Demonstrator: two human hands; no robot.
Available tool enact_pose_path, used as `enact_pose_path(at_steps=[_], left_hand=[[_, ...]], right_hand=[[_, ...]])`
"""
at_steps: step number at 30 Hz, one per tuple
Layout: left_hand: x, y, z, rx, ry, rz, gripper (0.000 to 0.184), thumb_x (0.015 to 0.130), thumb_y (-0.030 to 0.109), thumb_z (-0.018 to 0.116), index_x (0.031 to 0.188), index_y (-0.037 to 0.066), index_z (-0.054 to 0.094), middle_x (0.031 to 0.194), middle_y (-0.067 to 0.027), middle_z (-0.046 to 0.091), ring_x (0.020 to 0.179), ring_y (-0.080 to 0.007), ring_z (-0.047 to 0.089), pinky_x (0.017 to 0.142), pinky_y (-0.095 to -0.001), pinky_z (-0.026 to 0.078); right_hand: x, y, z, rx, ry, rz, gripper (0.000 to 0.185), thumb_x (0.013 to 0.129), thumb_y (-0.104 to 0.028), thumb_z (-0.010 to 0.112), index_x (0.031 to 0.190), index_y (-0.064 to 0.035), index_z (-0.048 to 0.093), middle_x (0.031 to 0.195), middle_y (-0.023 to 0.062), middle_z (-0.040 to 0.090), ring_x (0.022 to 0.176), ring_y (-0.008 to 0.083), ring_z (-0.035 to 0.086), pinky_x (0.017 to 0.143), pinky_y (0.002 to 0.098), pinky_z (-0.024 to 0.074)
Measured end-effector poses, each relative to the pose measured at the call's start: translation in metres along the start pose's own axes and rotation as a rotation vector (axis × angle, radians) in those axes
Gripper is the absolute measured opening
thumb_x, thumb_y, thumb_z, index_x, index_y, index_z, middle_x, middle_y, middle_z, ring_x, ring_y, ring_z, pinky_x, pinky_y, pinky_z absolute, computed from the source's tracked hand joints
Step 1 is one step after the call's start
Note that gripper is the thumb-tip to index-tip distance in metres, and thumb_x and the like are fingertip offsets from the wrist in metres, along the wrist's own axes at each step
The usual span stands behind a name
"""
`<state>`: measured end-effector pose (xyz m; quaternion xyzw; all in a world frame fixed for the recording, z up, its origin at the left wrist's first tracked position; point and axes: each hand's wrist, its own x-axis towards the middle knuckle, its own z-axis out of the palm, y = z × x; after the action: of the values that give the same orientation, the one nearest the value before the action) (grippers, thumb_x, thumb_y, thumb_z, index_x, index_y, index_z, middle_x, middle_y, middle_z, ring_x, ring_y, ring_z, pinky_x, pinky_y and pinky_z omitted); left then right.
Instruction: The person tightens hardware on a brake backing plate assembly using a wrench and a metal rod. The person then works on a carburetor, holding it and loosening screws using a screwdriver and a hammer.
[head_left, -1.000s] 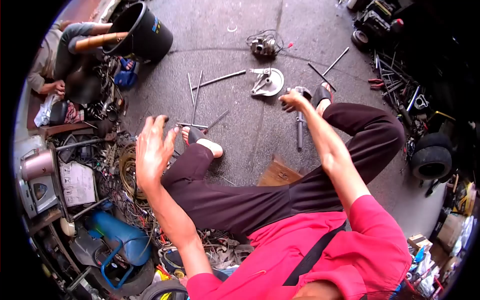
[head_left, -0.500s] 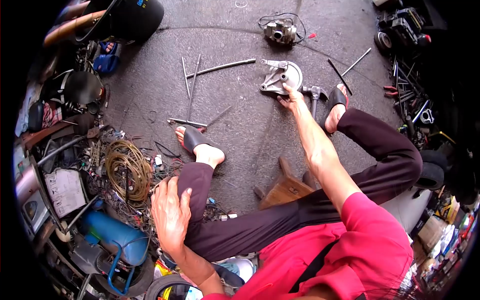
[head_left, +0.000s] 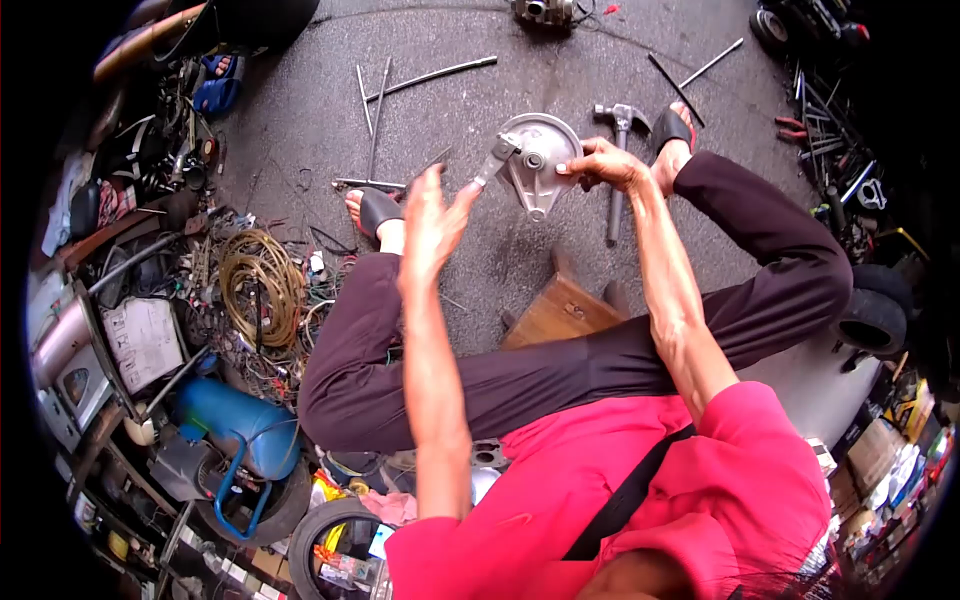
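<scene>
Holding up a round metal plate (head_left: 540, 165) appears to be the step in hand: the part is off the ground (head_left: 300, 130), in front of the person and between the two hands, with its hub facing the camera and its tapered end pointing back toward the body. The right hand (head_left: 612, 165) has its grip clamped on the plate's edge, thumb over the near face and the other fingers mostly hidden behind. The left hand (head_left: 432, 225) is raised beside the opposite edge, its grip apart, the thumb spread away from blurred fingers; the thumb tip lies at the end of the lever (head_left: 496, 158) that juts from the plate, though whether it touches cannot be told. The next move seems to call for a firm right hold, and for the left thumb and fingers to line up with that lever if both hands are to share the weight. The right forearm stretches forward across the thigh; the left forearm points almost straight ahead, inside the left knee. A hammer (head_left: 622, 125) lies beneath the right hand, and a wooden stool (head_left: 560, 312) sits between the legs.
</scene>
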<state>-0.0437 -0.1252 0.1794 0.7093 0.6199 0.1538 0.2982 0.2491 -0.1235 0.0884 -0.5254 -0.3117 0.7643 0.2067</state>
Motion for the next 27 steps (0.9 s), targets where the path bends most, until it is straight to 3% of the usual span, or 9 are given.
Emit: enact_pose_path(at_steps=[4, 7, 12, 15, 17, 20, 21, 26, 27], left_hand=[[-0.011, 0.018, 0.028, -0.299, -0.238, -0.161, 0.067, 0.083, 0.046, 0.064, 0.121, -0.007, 0.049, 0.100, -0.0265, 0.063, 0.096, -0.0373, 0.062, 0.083, -0.0429, 0.047], [-0.015, 0.018, 0.048, -0.515, -0.153, -0.105, 0.059, 0.085, 0.042, 0.064, 0.117, -0.006, 0.050, 0.096, -0.0246, 0.064, 0.092, -0.0342, 0.063, 0.081, -0.0438, 0.047], [-0.015, 0.035, 0.070, -0.628, 0.095, -0.195, 0.044, 0.088, 0.030, 0.062, 0.109, -0.008, 0.050, 0.099, -0.0197, 0.063, 0.089, -0.0304, 0.061, 0.078, -0.0376, 0.048], [-0.015, 0.040, 0.057, -0.599, 0.048, -0.363, 0.044, 0.084, 0.028, 0.067, 0.109, -0.006, 0.055, 0.088, -0.0137, 0.064, 0.077, -0.0211, 0.061, 0.066, -0.0349, 0.048], [-0.013, 0.018, 0.057, -0.555, -0.069, -0.372, 0.026, 0.081, 0.025, 0.069, 0.081, 0.000, 0.060, 0.062, -0.0013, 0.053, 0.051, -0.0099, 0.046, 0.044, -0.0289, 0.036], [-0.023, 0.015, 0.062, -0.654, -0.212, -0.438, 0.025, 0.081, 0.024, 0.067, 0.074, 0.000, 0.061, 0.058, 0.0002, 0.050, 0.050, -0.0107, 0.043, 0.045, -0.0309, 0.033], [-0.028, 0.017, 0.068, -0.757, -0.220, -0.455, 0.027, 0.082, 0.023, 0.066, 0.070, -0.001, 0.061, 0.058, 0.0006, 0.051, 0.053, -0.0115, 0.041, 0.047, -0.0338, 0.031], [-0.035, 0.022, 0.070, -0.789, -0.349, -0.572, 0.017, 0.081, 0.018, 0.067, 0.076, 0.003, 0.061, 0.053, 0.0036, 0.044, 0.041, -0.0052, 0.035, 0.039, -0.0226, 0.025], [-0.036, 0.025, 0.070, -0.814, -0.355, -0.611, 0.017, 0.081, 0.018, 0.068, 0.076, 0.003, 0.062, 0.053, 0.0036, 0.044, 0.041, -0.0053, 0.035, 0.039, -0.0224, 0.025]], right_hand=[[-0.023, -0.042, 0.005, -0.219, -0.095, -0.188, 0.042, 0.074, -0.038, 0.076, 0.099, -0.0054, 0.069, 0.068, -0.0004, 0.060, 0.057, 0.0072, 0.051, 0.050, 0.0227, 0.0397], [-0.037, -0.063, 0.015, -0.264, 0.016, -0.229, 0.037, 0.080, -0.041, 0.071, 0.094, -0.0064, 0.070, 0.066, -0.0025, 0.057, 0.058, 0.0062, 0.051, 0.052, 0.0224, 0.0399], [-0.044, -0.060, 0.036, -0.235, 0.111, -0.231, 0.048, 0.077, -0.052, 0.070, 0.096, -0.0081, 0.070, 0.070, -0.0022, 0.059, 0.059, 0.0055, 0.051, 0.048, 0.0224, 0.0385], [-0.037, -0.045, 0.042, -0.147, 0.119, -0.202, 0.047, 0.080, -0.047, 0.070, 0.100, -0.0042, 0.069, 0.070, -0.0005, 0.061, 0.054, 0.0058, 0.049, 0.045, 0.0221, 0.0364], [-0.034, -0.035, 0.046, -0.092, 0.232, -0.203, 0.048, 0.082, -0.041, 0.069, 0.104, 0.0019, 0.066, 0.081, 0.0048, 0.065, 0.066, 0.0103, 0.057, 0.054, 0.0250, 0.0450], [-0.012, -0.013, 0.044, 0.091, 0.340, -0.243, 0.044, 0.082, -0.031, 0.070, 0.110, 0.0030, 0.063, 0.094, 0.0100, 0.067, 0.080, 0.0142, 0.063, 0.069, 0.0278, 0.0509], [-0.012, -0.012, 0.041, 0.059, 0.352, -0.221, 0.044, 0.082, -0.030, 0.070, 0.110, 0.0034, 0.063, 0.095, 0.0100, 0.067, 0.080, 0.0144, 0.063, 0.069, 0.0288, 0.0509], [-0.020, -0.002, 0.033, -0.254, 0.332, -0.115, 0.044, 0.079, -0.032, 0.070, 0.105, 0.0028, 0.063, 0.086, 0.0122, 0.066, 0.076, 0.0171, 0.061, 0.065, 0.0326, 0.0486], [-0.020, 0.001, 0.038, -0.261, 0.351, -0.165, 0.043, 0.081, -0.033, 0.068, 0.104, 0.0021, 0.063, 0.083, 0.0121, 0.065, 0.069, 0.0175, 0.061, 0.057, 0.0327, 0.0486]])
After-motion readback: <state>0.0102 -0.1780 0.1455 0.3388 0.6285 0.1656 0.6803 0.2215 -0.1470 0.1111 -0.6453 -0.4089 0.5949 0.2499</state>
